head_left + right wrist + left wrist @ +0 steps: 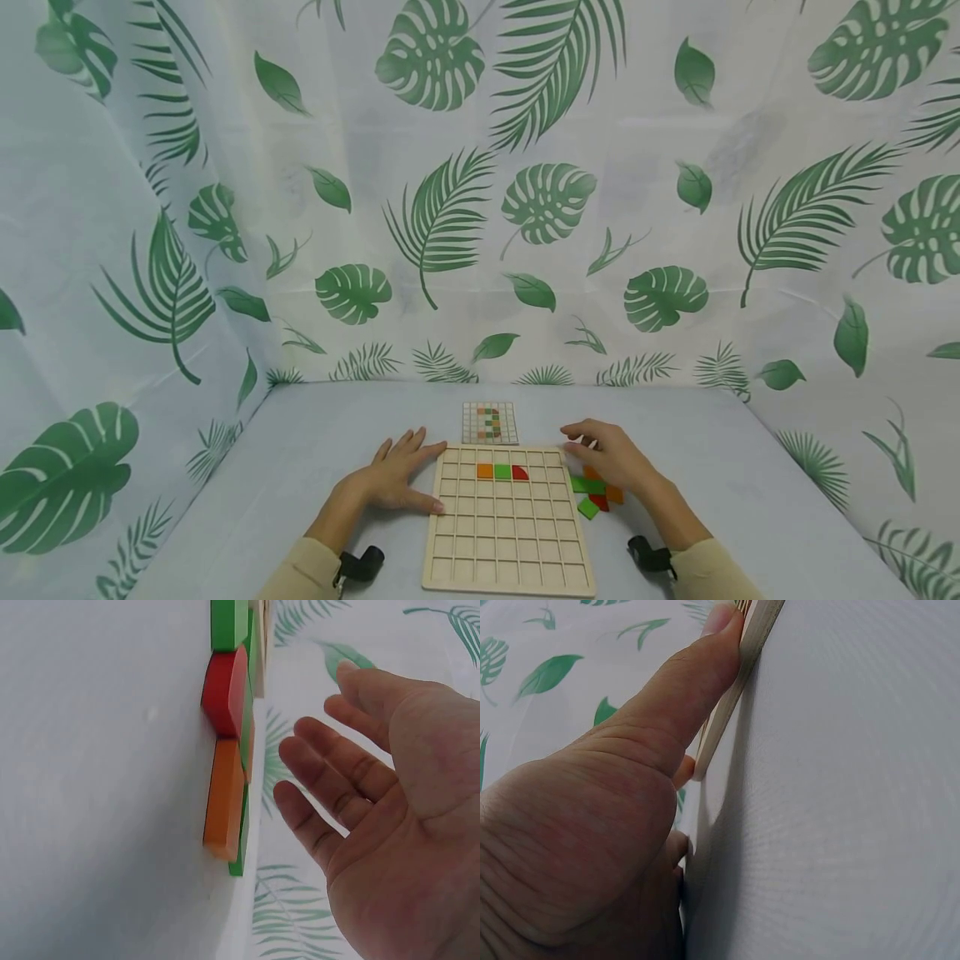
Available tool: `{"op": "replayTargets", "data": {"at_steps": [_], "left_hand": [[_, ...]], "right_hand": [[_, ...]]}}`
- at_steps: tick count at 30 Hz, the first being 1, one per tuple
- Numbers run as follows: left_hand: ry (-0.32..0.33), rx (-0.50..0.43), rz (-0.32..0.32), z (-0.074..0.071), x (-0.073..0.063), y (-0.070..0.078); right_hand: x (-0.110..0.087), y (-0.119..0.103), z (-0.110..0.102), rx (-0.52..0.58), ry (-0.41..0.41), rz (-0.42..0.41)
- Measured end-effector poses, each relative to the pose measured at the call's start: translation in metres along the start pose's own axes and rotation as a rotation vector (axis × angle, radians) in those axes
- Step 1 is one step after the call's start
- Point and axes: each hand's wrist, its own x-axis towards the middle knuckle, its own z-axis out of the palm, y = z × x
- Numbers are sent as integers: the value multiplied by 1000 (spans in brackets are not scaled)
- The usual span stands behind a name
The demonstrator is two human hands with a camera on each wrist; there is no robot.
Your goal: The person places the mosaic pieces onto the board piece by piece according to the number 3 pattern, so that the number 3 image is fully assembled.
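In the head view, a square-celled board (506, 533) of pale wood is laid on the table, its cells divided by thin straight strips. In its second row from the far edge, an orange square block (485, 472), a green square block (502, 472) and a red block (520, 473) with one rounded corner are set side by side. Just beyond the board a small gridded card (470, 425) is placed, printed with coloured shapes. Beside the board's right edge, flat, smooth loose blocks (588, 485) in green, orange and red are heaped. At the board's left edge the left hand (397, 479) is spread wide, with its thumb rested on the rim. Near the board's far right corner the right hand (611, 454) is held with loosely bent fingers. The table (262, 500) around the board is covered in plain pale cloth; behind it and at both sides, white curtains (450, 333) are printed with green leaves.

In the left wrist view, the board's side is seen as a thin wooden edge, touched by the extended thumb.

In the right wrist view, the loose blocks are shown edge-on, flat-sided or curved; the right hand's grip is relaxed, its palm empty.
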Motion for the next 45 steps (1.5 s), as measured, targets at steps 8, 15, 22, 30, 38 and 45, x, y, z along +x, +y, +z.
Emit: {"op": "replayTargets", "data": {"at_steps": [8,15,22,30,38,45], "left_hand": [[0,0,2,-1,0,0],[-5,-8,5,-2,-1,1],[0,-1,-2,-1,-1,1],[1,-16,13,-1,-2,0],[-6,-18,22,-1,-2,0],[-5,-12,17,0,-1,-1]], "right_hand": [[-5,8,-9,14,8,54],[-8,16,-15,-4,10,82],[-9,23,-19,-13,10,75],[-10,28,-25,12,-9,147],[-14,30,-29,39,-86,228],[-15,33,-31,3,-115,236]]}}
